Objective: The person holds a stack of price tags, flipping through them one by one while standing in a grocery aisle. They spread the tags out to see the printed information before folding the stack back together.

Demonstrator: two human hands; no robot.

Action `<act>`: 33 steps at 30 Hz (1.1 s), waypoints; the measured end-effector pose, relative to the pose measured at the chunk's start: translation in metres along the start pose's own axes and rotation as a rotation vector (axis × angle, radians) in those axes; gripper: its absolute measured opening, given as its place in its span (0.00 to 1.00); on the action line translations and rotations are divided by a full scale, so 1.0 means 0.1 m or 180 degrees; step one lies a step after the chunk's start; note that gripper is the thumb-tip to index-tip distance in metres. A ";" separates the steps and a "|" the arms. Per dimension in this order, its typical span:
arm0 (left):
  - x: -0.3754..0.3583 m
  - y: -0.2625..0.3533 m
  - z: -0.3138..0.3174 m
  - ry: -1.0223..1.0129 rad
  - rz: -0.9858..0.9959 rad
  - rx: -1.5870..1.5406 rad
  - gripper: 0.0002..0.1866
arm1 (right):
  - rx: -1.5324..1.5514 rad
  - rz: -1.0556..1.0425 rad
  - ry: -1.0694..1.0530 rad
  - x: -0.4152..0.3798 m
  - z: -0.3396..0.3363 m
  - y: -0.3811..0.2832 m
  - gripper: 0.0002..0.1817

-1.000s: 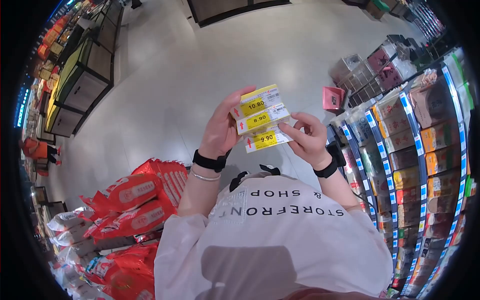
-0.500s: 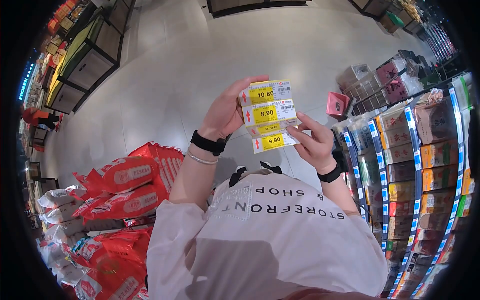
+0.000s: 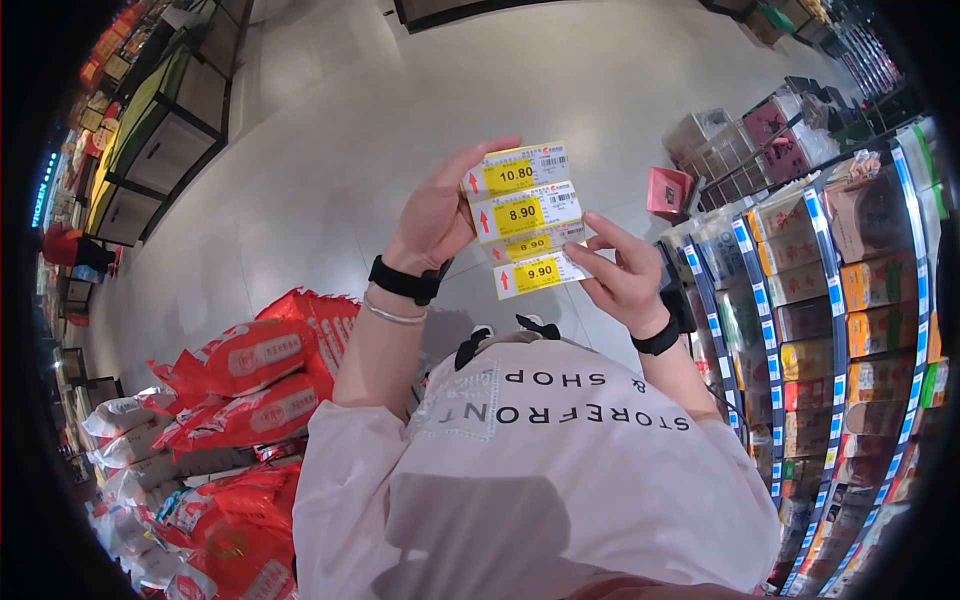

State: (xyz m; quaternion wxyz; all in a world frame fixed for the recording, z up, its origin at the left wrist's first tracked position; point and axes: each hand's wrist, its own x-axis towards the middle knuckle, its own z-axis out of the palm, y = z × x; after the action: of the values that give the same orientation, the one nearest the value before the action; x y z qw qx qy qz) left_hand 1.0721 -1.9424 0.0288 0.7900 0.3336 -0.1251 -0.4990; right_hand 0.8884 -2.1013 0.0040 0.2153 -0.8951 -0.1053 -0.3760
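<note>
A strip of yellow and white price tags [image 3: 525, 215], printed 10.80, 8.90, 8.90 and 9.90 with red arrows, is held up in front of my chest. My left hand [image 3: 440, 205] grips its left and upper edge, the fingers partly hidden behind it. My right hand [image 3: 622, 275] pinches the lower right edge between thumb and finger. The third tag looks narrower than the others, as if folded or tilted. A dark band and a bracelet circle my left wrist; another dark band is on my right wrist.
Red packaged bags [image 3: 255, 360] are stacked at left, close to my left arm. Shelves of packaged goods [image 3: 800, 350] with label strips rise at right. A wire basket [image 3: 735, 155] and a pink box [image 3: 668, 190] stand beyond. A person [image 3: 75, 250] is at the far left.
Both hands and the price tags have shifted slightly left and up in view. The grip on the tags looks the same.
</note>
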 end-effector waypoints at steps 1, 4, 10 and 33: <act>0.00 0.00 0.00 -0.0009 -0.0015 0.0000 0.22 | -0.0011 0.0013 0.0002 -0.01 0.00 0.00 0.22; 0.00 0.01 0.01 -0.0033 -0.0045 -0.0041 0.22 | -0.0015 0.0016 0.0001 -0.02 0.00 -0.01 0.22; 0.01 0.03 0.01 -0.0024 -0.0053 -0.0060 0.22 | -0.0042 0.0026 -0.0006 -0.01 0.00 -0.02 0.21; 0.10 0.06 -0.05 -0.0099 -0.0105 0.0084 0.24 | -0.0036 0.0053 -0.0023 -0.01 0.02 0.02 0.21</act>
State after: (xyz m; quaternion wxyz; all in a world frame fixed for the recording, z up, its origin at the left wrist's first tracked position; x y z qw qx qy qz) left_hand 1.0836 -1.9476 0.0277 0.7751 0.3382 -0.1385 -0.5154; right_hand 0.8900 -2.1020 0.0013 0.2130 -0.8985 -0.0966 -0.3715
